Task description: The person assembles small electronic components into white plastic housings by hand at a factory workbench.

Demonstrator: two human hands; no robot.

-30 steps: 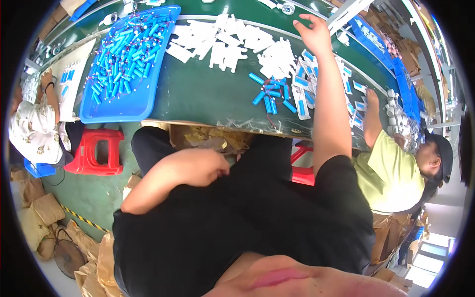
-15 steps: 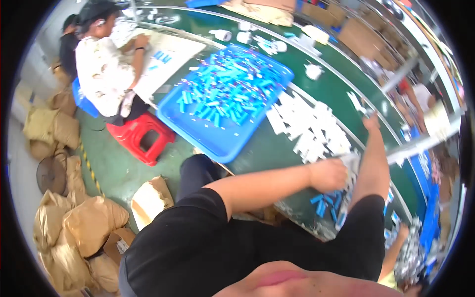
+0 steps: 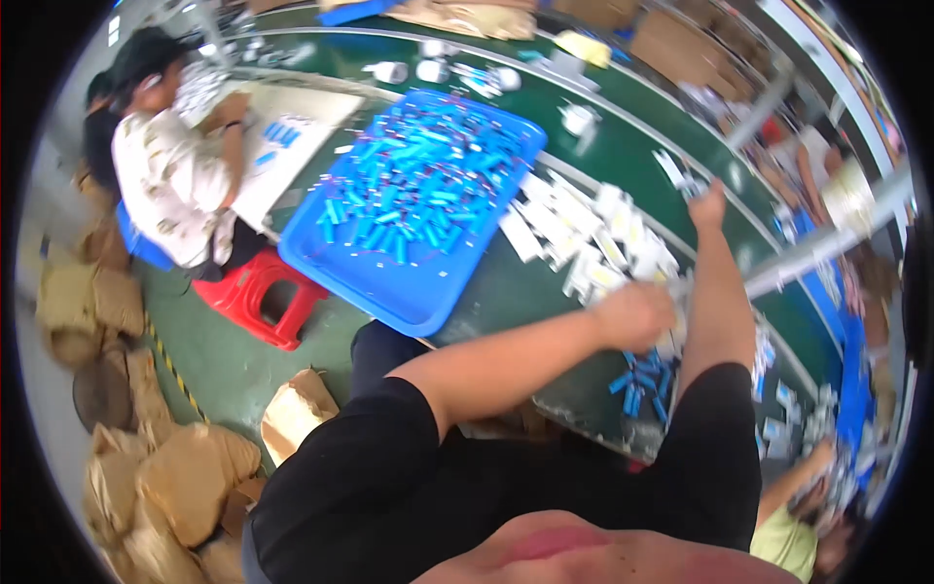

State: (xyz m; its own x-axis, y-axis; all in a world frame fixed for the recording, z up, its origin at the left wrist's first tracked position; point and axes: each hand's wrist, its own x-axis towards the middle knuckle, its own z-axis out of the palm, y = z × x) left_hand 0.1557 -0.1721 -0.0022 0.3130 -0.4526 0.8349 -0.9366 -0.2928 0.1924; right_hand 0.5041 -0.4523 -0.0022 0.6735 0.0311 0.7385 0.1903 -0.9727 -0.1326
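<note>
My left hand (image 3: 634,316) is closed in a loose fist over the near side of the work surface, by a heap of white flat casings (image 3: 598,234). Whatever its fingers hold is hidden and blurred. Just below it lies a small pile of blue cylindrical cells with wires (image 3: 642,380). Farther out over the green belt, my right hand (image 3: 708,206) has its fingers closed at the end of a white strip-shaped part (image 3: 669,167). Small greyish pieces show by its fingertips, too blurred to name.
A blue tray (image 3: 409,311) heaped with blue wired cells stands left of the casings. White round fittings (image 3: 581,119) sit on the green belt (image 3: 632,141). A person (image 3: 175,185) works at the left beside a red stool (image 3: 277,302). Brown sacks (image 3: 195,477) fill the lower left.
The whole view has shifted and turned slightly, moving the tray left in the picture. My left hand stays near the casings, and my right hand remains beside the white part.
</note>
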